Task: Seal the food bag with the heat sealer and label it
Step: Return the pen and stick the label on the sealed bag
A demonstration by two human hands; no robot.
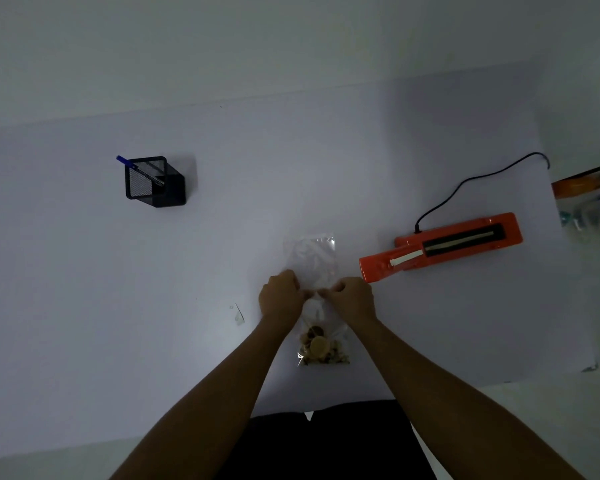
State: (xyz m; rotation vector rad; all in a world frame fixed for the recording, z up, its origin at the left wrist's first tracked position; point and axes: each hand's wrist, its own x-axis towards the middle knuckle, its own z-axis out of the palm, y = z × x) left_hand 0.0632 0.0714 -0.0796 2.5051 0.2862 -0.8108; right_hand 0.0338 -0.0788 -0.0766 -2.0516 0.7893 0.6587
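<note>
A clear plastic food bag lies flat on the white table, with brown snack pieces gathered in its near end. My left hand and my right hand both pinch the bag across its middle, fingertips nearly touching. The far part of the bag is flat and holds no food. An orange heat sealer lies to the right of the bag with its lid raised, showing the black sealing strip. A small label or sticker backing lies just left of my left hand.
A black mesh pen holder with a blue pen stands at the far left. The sealer's black cord runs to the table's right edge. Coloured packets lie beyond that edge. The table ends close to my body.
</note>
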